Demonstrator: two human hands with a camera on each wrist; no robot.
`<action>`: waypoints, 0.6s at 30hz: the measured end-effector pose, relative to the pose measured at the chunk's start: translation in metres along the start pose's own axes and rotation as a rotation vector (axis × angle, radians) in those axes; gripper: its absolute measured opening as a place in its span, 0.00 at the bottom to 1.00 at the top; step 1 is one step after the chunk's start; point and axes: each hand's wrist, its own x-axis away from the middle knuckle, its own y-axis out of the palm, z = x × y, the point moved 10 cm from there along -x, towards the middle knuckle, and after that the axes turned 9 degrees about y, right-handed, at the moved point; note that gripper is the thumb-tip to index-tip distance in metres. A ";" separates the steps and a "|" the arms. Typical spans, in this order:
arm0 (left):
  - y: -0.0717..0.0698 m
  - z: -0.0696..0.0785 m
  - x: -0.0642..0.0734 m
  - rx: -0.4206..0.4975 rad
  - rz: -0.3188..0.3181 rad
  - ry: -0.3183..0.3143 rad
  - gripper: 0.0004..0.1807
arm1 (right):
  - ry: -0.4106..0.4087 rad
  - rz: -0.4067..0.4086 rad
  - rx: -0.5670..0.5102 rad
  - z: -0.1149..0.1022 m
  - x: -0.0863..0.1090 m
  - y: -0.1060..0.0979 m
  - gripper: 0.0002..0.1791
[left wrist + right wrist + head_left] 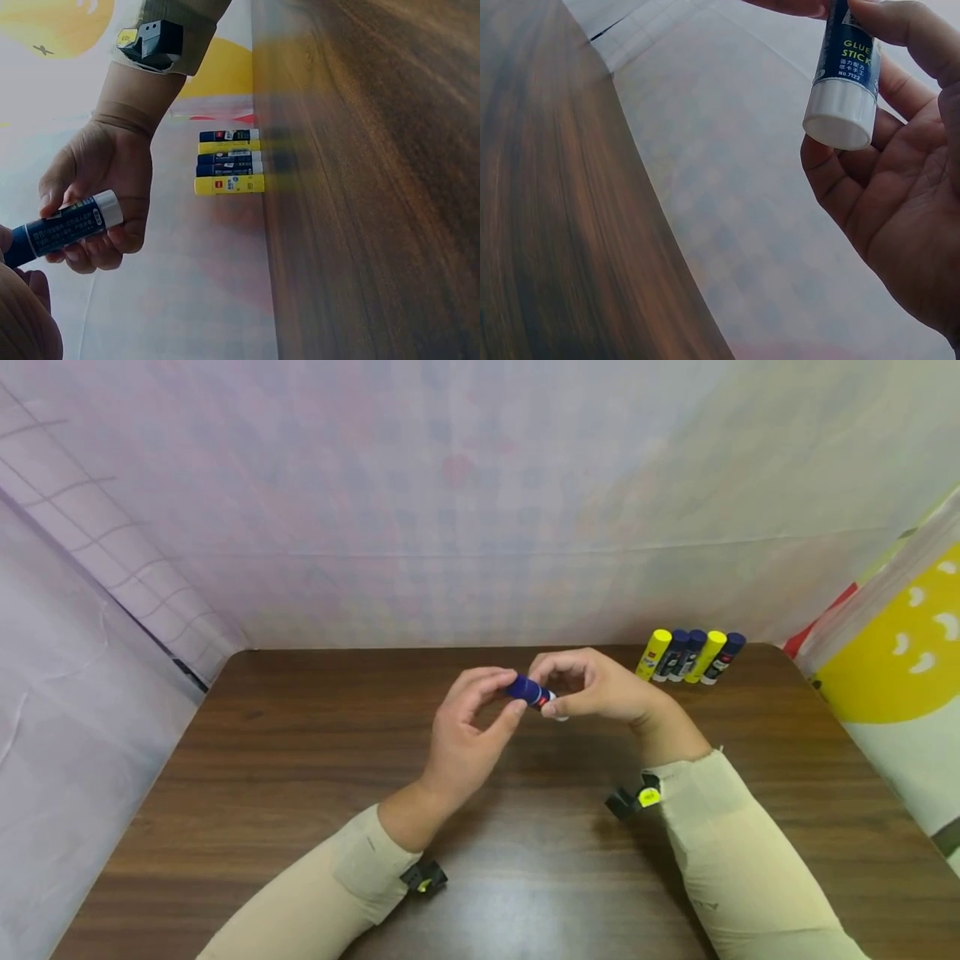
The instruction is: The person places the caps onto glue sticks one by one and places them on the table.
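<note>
A navy glue stick (532, 692) with a white base is held tilted above the table between both hands. Its navy cap end is pinched by the left hand (463, 735), thumb below and fingers above. At the other end, the right hand (603, 687) grips the body near the white base, thumb on one side and curled fingers on the other. The right wrist view shows printed lettering on the glue stick (847, 60) and its white end toward the camera. In the left wrist view only part of the left hand (26, 319) appears.
At the back right of the brown wooden table (300, 760), several yellow and navy glue sticks stand upright in a row, a yellow glue stick (655, 653) leftmost and a navy glue stick (724, 658) rightmost. A pale patterned sheet (450, 527) hangs behind the table.
</note>
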 end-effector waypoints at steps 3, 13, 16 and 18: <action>0.001 -0.002 0.002 -0.006 -0.006 -0.005 0.16 | 0.011 0.029 -0.014 0.001 0.005 -0.004 0.12; 0.016 -0.013 0.009 -0.049 -0.142 -0.043 0.19 | 0.011 0.210 -0.064 0.008 0.029 -0.033 0.15; 0.022 -0.017 0.012 -0.082 -0.207 -0.093 0.20 | 0.021 0.286 -0.063 0.011 0.036 -0.045 0.15; 0.026 -0.021 0.013 -0.106 -0.251 -0.131 0.21 | 0.035 0.347 -0.068 0.014 0.043 -0.054 0.16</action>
